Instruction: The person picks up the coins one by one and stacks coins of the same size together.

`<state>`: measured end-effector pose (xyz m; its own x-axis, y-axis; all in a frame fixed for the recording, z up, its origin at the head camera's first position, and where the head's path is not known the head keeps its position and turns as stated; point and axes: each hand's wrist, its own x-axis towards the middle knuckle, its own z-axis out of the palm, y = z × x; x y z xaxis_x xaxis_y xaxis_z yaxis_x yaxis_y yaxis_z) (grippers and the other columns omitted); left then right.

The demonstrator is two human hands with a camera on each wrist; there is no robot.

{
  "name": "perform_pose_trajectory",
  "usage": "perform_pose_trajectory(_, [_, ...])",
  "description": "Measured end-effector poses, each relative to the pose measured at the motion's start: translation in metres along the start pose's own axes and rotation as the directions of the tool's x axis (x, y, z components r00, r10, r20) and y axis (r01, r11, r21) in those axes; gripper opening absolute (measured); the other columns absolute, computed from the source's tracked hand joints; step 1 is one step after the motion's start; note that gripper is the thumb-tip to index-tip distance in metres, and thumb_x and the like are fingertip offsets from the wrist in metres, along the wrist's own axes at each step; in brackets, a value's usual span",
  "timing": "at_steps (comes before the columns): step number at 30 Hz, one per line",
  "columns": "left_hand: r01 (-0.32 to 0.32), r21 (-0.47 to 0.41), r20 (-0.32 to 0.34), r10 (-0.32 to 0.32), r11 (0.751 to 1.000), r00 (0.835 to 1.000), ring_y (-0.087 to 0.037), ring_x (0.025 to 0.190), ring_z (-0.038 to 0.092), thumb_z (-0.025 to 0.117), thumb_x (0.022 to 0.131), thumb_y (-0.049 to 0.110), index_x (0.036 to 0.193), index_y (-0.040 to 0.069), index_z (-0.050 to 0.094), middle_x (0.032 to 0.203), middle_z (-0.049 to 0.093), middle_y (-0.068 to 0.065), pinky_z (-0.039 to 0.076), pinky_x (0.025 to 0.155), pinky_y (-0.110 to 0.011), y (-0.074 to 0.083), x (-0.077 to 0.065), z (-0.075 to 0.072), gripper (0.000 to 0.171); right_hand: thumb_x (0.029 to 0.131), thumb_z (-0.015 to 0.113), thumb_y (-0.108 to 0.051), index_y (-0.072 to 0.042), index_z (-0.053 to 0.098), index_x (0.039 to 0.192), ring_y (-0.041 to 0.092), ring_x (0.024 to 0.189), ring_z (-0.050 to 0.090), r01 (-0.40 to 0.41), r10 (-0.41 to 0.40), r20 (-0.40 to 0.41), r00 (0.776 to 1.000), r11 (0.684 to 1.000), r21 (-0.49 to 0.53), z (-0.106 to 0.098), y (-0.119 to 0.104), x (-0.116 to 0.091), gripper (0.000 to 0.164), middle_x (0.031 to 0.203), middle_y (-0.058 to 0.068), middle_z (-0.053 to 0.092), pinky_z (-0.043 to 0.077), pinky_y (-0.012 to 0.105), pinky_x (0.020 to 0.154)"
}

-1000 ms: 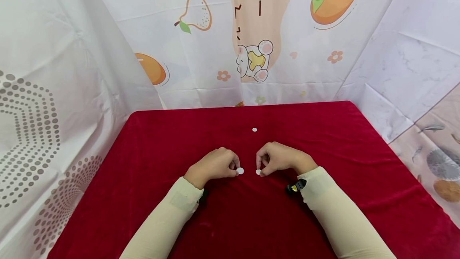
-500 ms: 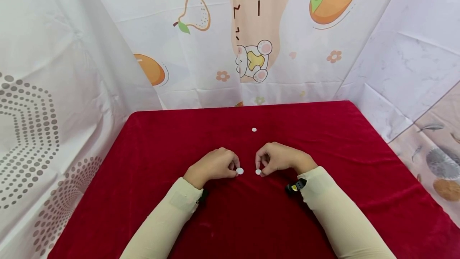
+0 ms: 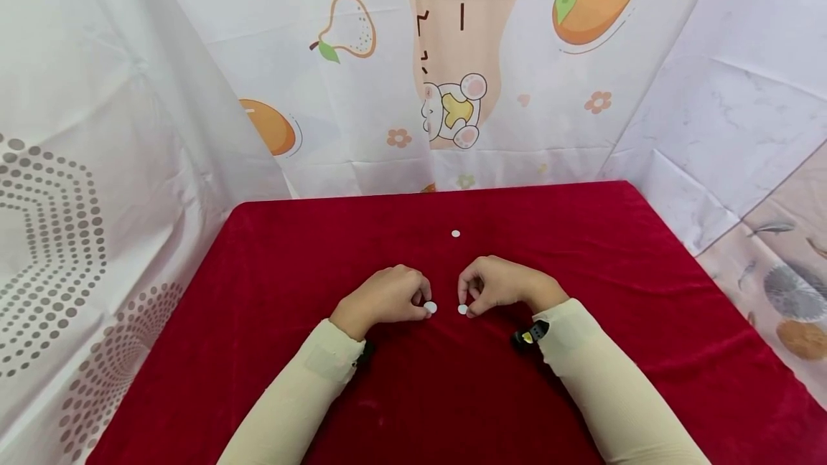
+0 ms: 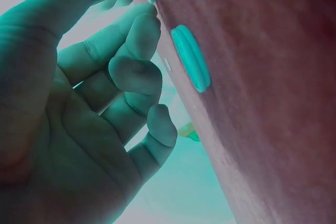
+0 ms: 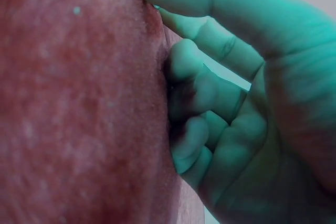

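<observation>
My left hand (image 3: 388, 296) pinches a small white disc (image 3: 430, 307) between thumb and finger, low over the red cloth. Facing it across a narrow gap, my right hand (image 3: 507, 284) pinches a second white disc (image 3: 462, 309) with thumb and forefinger. The other fingers of both hands are curled in. In the left wrist view, a thick round disc (image 4: 190, 59) with a grooved edge lies flat on the cloth beside the curled fingers. In the right wrist view, the thumb almost wholly hides the held disc. Farther off, a third white disc (image 3: 455, 233) lies on the cloth.
A red cloth (image 3: 310, 235) with slight wrinkles covers the table. Behind it hangs a white curtain (image 3: 362, 106) printed with fruit and a bear, and pale drapes (image 3: 129, 106) enclose the sides. A dark wrist strap (image 3: 531, 334) sits at the right cuff.
The head view has shifted very slightly. Both hands keep their pinch and stay in place, and the far disc lies where it was.
</observation>
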<state>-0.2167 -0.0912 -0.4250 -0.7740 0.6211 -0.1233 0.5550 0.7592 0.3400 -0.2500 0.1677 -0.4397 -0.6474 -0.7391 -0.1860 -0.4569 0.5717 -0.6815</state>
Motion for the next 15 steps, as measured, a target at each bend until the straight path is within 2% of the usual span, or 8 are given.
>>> perform_pose_trajectory(7, [-0.011, 0.061, -0.001, 0.011, 0.998, 1.0, -0.007, 0.067, 0.057, 0.08, 0.09, 0.035, 0.1, 0.018, 0.079, 0.07, 0.06, 0.012, 0.051, 0.068, -0.025, 0.006, 0.007, -0.005, 0.02, 0.08, 0.087, -0.016, -0.026, 0.076, 0.081, 0.005, 0.056, 0.052, 0.006, -0.006, -0.001, 1.0, 1.0, 0.003, 0.0, 0.001, 0.0, 0.015, 0.062, -0.005, 0.061, 0.046, 0.025, 0.054])
perform_pose_trajectory(15, [-0.046, 0.138, 0.012, 0.045, 0.989, 0.999, -0.006, 0.067, 0.058, 0.079, 0.091, 0.037, 0.102, 0.018, 0.079, 0.072, 0.062, 0.013, 0.053, 0.068, -0.026, 0.009, 0.026, -0.008, 0.022, 0.082, 0.086, -0.017, -0.027, 0.076, 0.081, 0.005, 0.056, 0.052, 0.011, -0.011, -0.001, 1.0, 1.0, -0.006, 0.0, 0.001, -0.001, 0.014, 0.062, -0.006, 0.06, 0.047, 0.025, 0.054])
